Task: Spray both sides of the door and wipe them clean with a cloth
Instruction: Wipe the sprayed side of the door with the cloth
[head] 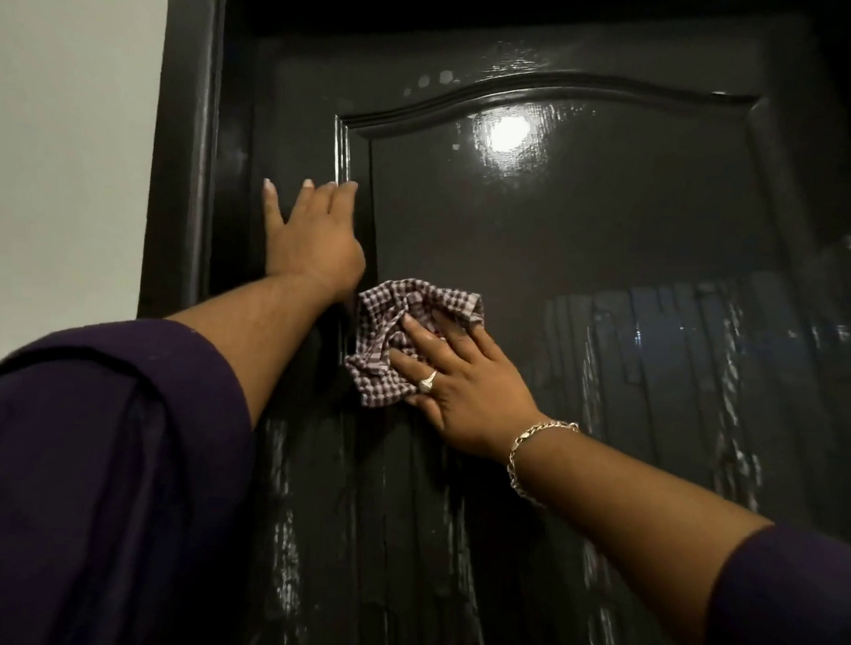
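Door (585,241): one, upright, facing you.
Cloth (403,341): one, bunched.
Your left hand (315,241): flat, fingers spread on door.
Your right hand (464,386): flat, pressing cloth.

Dark glossy door, upper panel, with two hands and a cloth against it.

The door (609,242) is near-black, with a raised arched moulding framing its panel; a bright light glare near the top, pale wet streaks running down its lower part. The left hand (311,236) lies flat, fingers straight, at the moulding's left edge. The right hand (464,386) presses a crumpled checked cloth (394,331) against the door just below.
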